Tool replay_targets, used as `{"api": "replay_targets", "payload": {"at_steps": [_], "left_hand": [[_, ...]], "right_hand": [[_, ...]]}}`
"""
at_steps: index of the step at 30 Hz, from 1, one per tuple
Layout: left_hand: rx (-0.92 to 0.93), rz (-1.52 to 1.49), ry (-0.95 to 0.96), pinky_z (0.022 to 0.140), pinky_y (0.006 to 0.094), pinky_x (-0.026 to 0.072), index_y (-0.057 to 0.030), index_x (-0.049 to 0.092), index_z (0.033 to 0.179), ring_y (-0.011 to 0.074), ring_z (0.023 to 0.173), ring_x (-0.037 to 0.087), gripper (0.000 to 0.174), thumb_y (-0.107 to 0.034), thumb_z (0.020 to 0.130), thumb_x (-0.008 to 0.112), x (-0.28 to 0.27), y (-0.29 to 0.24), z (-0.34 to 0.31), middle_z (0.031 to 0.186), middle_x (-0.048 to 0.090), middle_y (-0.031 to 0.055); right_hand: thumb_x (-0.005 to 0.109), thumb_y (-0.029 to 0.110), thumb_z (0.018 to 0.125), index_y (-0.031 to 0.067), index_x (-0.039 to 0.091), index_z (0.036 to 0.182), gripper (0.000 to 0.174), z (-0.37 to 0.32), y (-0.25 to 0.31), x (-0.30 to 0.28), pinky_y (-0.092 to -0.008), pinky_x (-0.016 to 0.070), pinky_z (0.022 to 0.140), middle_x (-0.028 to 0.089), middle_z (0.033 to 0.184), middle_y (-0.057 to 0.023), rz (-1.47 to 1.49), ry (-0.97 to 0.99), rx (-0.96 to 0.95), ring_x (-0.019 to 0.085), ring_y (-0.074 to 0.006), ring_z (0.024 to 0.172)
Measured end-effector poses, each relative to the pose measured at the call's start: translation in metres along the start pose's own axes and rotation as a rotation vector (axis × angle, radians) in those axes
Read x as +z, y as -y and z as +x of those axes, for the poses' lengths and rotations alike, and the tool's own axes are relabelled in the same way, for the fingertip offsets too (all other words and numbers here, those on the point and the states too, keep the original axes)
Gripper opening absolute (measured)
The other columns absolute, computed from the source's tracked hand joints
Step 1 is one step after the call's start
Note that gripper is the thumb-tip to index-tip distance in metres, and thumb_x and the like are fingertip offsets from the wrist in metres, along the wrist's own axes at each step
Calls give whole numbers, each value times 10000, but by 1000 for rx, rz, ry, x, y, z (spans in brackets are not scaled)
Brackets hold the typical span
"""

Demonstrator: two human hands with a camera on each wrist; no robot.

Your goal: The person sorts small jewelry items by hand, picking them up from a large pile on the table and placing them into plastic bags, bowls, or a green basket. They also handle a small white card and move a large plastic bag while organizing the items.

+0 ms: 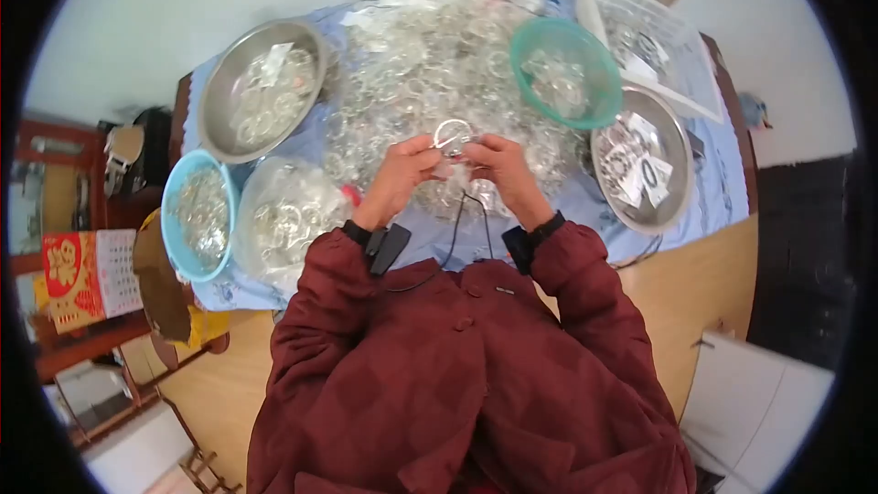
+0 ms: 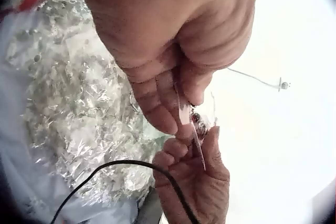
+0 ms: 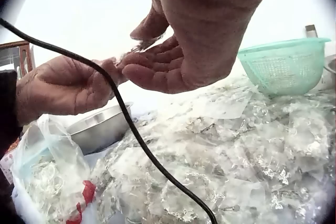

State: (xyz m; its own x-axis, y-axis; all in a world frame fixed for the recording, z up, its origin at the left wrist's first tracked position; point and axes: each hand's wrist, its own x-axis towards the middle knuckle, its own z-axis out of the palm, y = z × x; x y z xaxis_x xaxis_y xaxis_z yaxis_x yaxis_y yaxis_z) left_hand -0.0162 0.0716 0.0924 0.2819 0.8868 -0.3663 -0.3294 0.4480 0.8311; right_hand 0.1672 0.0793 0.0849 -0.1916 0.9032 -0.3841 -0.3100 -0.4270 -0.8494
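Plainly, the left hand (image 1: 400,169) and the right hand (image 1: 498,165) both pinched a small clear packet (image 2: 195,120) and a metal ring (image 1: 452,134). They held these close together just above the near edge of the heap of like packets (image 1: 421,64) on the tabletop (image 1: 718,192). The film looked thin and slick, so a slackened fingertip pinch could well have let the ring or packet slip and get lost in the look-alike heap below, and the black cable (image 3: 131,124) hanging between the wrists might have snagged the packet or dragged pieces off the heap.
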Motion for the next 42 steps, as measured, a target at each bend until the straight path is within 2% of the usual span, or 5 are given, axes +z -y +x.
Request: {"api": "replay_targets", "payload": {"at_steps": [5,13,21,33,42], "left_hand": [[-193,256,31,562,214,450,-26,603,880,92,609,553,139,-147,814,579,0,4,7,744,621,49],[-202,321,131,511,196,405,-48,598,805,69,527,507,119,-165,814,580,7,22,7,670,597,24],[-75,191,-322,535,204,418,-53,593,909,73,585,520,131,-119,796,587,-89,57,4,727,604,24],[155,678,-696,670,294,436,4,512,1014,207,726,511,409,-132,657,660,-211,149,21,876,535,89],[111,426,-890,667,325,446,20,443,1088,213,761,540,536,-131,627,671,-166,119,9,860,559,107]], "right_hand": [[637,135,759,-14,630,758,149,-5,-10,-17,-236,470,496,611,670,-55,-83,-2,-31,561,-105,541],[607,119,796,-18,624,795,138,-38,-14,-48,-244,458,515,630,721,-74,-81,-130,3,562,-119,573],[560,158,844,-4,592,932,187,-68,4,-155,-253,486,612,628,812,-93,329,-495,-379,587,-149,681],[547,196,857,1,569,1030,261,-49,-33,-99,-272,514,639,630,873,-124,263,-150,62,606,-156,692],[558,163,853,-4,568,1033,246,-29,-48,-70,-267,519,600,643,847,-106,131,-93,190,621,-152,676]]}}
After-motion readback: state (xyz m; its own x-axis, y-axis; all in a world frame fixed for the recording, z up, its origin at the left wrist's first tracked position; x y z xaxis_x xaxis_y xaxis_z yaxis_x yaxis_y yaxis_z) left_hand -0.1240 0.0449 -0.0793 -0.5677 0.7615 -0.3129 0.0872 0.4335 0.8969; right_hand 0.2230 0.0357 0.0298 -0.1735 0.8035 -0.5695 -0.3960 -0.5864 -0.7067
